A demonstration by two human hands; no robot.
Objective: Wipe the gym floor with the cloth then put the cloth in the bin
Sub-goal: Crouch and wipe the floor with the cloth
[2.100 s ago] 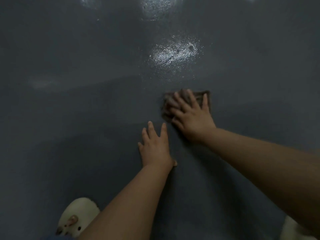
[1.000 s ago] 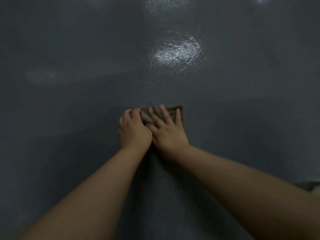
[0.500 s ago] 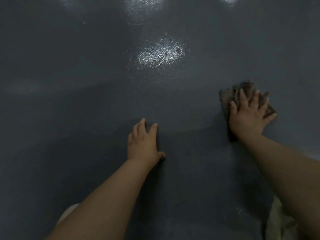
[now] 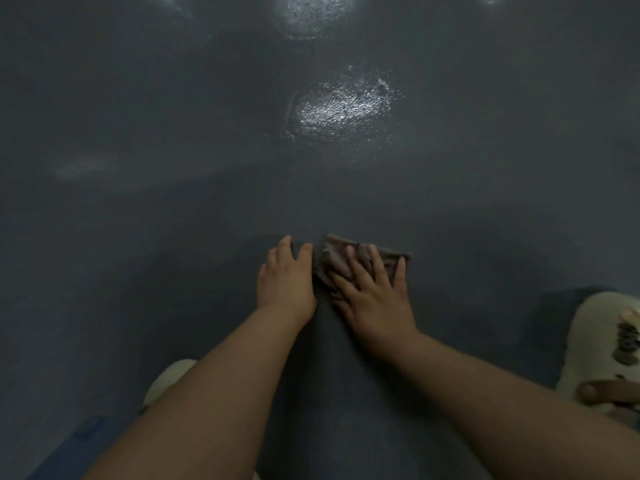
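Right hand (image 4: pixel 375 299) flat, fingers spread, pressing cloth (image 4: pixel 337 259) to floor (image 4: pixel 207 202); left hand (image 4: pixel 285 282) flat beside (both grips open, nothing clasped).

We are seeing the dark floor (image 4: pixel 173 237) carrying the cloth (image 4: pixel 332 261), with a pale slipper (image 4: pixel 602 348) lying right of the cloth, nearer us.

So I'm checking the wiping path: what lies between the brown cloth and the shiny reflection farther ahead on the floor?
Only bare dark grey gym floor, in the head view, between the brown cloth under the right hand and the shiny reflection.
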